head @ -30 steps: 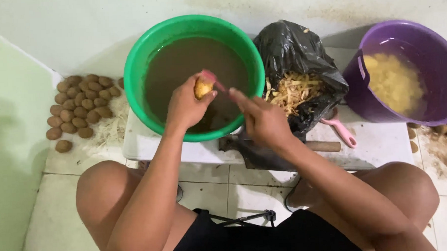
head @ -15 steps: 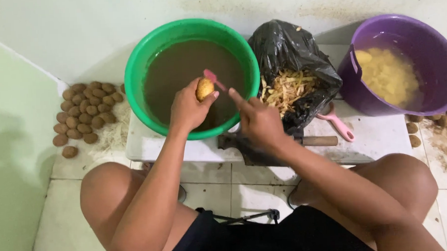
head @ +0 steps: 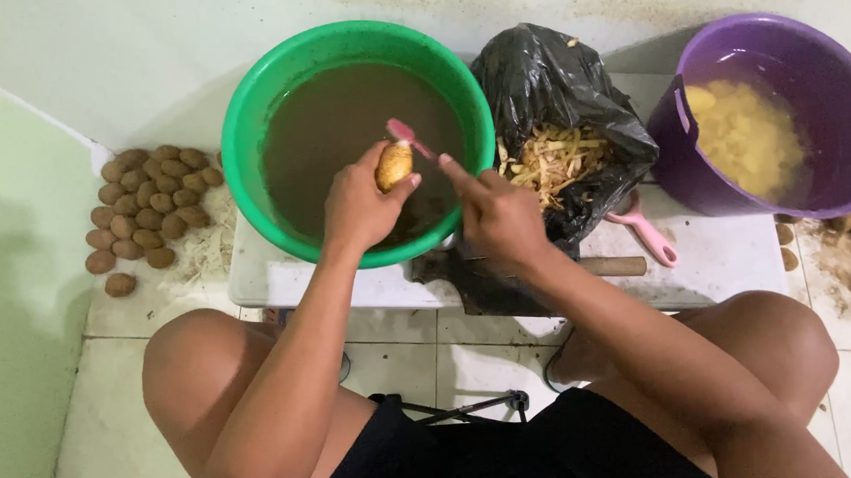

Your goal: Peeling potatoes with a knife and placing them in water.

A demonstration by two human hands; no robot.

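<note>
Her left hand point(head: 363, 208) grips a half-peeled potato point(head: 394, 165) over the green basin point(head: 252, 132); the right hand point(head: 495, 218) clasps a pink peeler point(head: 408, 136). Many peeled potatoes fill the purple bucket point(head: 815, 56); an unpeeled pile point(head: 146, 202) waits on the floor.

Glossy green plastic basin point(head: 252, 132); crinkled shiny black plastic bag point(head: 542, 75); smooth purple plastic bucket point(head: 815, 56).

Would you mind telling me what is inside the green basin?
The green basin holds murky brown water. Anything lying below its surface is hidden. Above it, the left hand holds a potato.
</note>
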